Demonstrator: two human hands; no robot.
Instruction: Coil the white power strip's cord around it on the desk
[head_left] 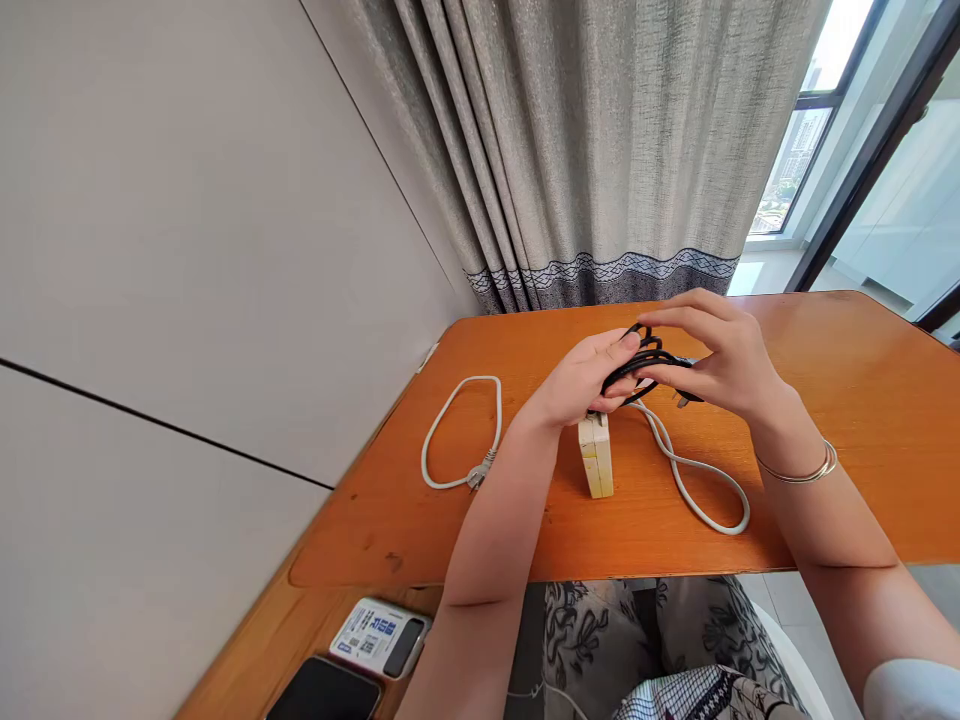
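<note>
A black cable (651,357), gathered in several loops, is held above the table. My left hand (589,375) grips one end of the bundle, thumb pressed on top. At the other side my right hand (724,350) has its thumb and fingers around the loops, and a small cable end (685,398) hangs below it. Beneath my left hand a yellowed white block (596,455), like a power strip or adapter, stands on the table, partly hidden. A white cord (720,470) curves out to the right of it. Another white cord (499,400) with a plug (478,473) lies left.
The orange wooden table (847,400) meets a pale wall panel (225,200) on the left. A grey curtain (600,140) hangs behind. On a lower wooden ledge lie a black phone (324,690) and a white labelled box-like device (380,637).
</note>
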